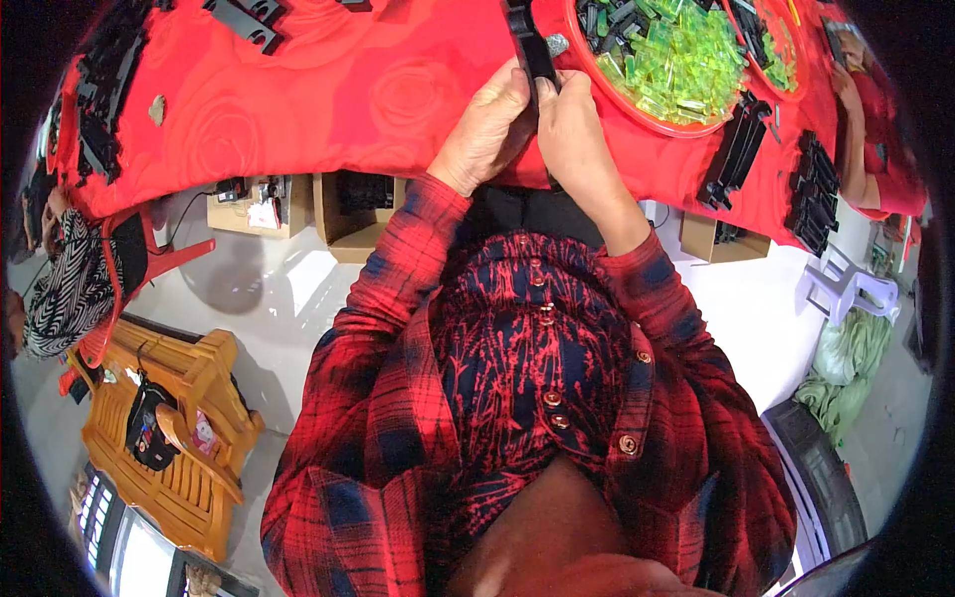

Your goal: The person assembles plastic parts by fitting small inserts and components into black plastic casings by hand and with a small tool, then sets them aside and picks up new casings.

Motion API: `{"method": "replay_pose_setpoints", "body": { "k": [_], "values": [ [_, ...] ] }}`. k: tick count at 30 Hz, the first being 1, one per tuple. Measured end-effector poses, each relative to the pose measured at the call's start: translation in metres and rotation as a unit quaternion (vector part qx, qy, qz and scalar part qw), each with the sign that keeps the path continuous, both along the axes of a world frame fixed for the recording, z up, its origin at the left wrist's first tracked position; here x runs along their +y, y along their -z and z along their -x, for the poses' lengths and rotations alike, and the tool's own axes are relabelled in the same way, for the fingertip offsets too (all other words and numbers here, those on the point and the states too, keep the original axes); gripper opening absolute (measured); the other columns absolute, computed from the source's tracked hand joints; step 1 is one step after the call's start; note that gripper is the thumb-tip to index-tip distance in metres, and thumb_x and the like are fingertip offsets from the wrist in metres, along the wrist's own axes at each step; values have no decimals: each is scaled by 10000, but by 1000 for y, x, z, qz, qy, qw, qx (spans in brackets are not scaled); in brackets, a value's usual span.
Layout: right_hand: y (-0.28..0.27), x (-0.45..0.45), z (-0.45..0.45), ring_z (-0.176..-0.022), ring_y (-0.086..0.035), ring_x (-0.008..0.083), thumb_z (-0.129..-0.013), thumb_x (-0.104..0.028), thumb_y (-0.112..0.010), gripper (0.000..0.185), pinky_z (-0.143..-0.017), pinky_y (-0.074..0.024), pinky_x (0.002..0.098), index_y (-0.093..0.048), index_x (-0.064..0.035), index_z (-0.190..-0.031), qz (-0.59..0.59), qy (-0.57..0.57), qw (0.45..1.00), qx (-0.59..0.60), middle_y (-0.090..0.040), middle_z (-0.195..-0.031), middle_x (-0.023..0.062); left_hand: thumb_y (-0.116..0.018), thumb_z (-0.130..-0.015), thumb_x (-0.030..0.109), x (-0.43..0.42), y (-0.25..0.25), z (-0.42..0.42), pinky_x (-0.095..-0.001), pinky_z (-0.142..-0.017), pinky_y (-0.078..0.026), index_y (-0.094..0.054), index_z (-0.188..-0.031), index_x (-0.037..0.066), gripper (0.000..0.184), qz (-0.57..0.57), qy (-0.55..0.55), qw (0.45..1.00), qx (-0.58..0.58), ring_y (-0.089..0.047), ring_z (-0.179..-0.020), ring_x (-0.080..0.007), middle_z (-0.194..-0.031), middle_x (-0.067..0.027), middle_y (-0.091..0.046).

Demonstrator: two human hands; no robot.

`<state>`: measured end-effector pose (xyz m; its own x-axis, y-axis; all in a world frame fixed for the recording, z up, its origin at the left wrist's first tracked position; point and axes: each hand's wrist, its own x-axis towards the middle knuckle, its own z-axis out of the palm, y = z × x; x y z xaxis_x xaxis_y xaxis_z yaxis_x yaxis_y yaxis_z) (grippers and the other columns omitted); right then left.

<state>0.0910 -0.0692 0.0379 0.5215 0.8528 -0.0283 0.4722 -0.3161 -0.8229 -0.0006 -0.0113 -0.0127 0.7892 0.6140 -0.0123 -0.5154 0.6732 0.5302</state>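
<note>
Both my hands are at the near edge of a table under a red cloth (328, 109). Between them is a long black plastic part (534, 52), standing out past my fingertips toward the far side. My left hand (487, 129) is closed around its left side. My right hand (574, 129) pinches it from the right, thumb and fingers together. Just right of my hands, a red round basin (637, 111) holds clear yellow-green pieces (686, 70) and small black pieces (615, 25). The lower end of the black part is hidden by my fingers.
Long black parts (734, 149) lie right of the basin, with more (816, 194) at the right edge and a pile (99, 99) at the far left. A second red basin (771, 50) stands behind. Cardboard boxes (348, 234) are under the table. People sit at both sides.
</note>
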Motion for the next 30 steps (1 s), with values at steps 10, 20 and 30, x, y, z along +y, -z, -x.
{"method": "replay_pose_setpoints", "body": {
  "k": [10, 20, 30],
  "values": [
    [-5, -6, -4, -932, -663, 395, -969, -176, -565, 340, -802, -509, 437, -506, 135, -1093, -27, -43, 991, 127, -652, -975, 293, -464, -1028, 390, 1, -2, 5, -357, -994, -456, -556, -1242, 34, 425, 50, -21, 998, 10, -600, -1070, -212, -1111, -81, -642],
    [-33, -28, -1, -873, -598, 298, -894, -93, -629, 266, -787, -515, 374, -577, 16, -1131, -106, -8, 990, -92, -578, -987, 174, -470, -1016, 439, -7, -25, 18, -407, -802, -596, -601, -1224, 86, 430, 150, -22, 980, 131, -680, -884, -196, -972, -69, -685],
    [-33, -18, -4, -609, -554, 95, -979, -228, -595, 502, -547, -480, 254, -415, 96, -1318, -60, -26, 962, 266, -596, -847, 63, -428, -1047, 376, -22, -51, 49, -329, -612, -592, -553, -1139, 12, 395, 59, 45, 979, 190, -692, -702, -211, -909, -117, -674]
  ]
}}
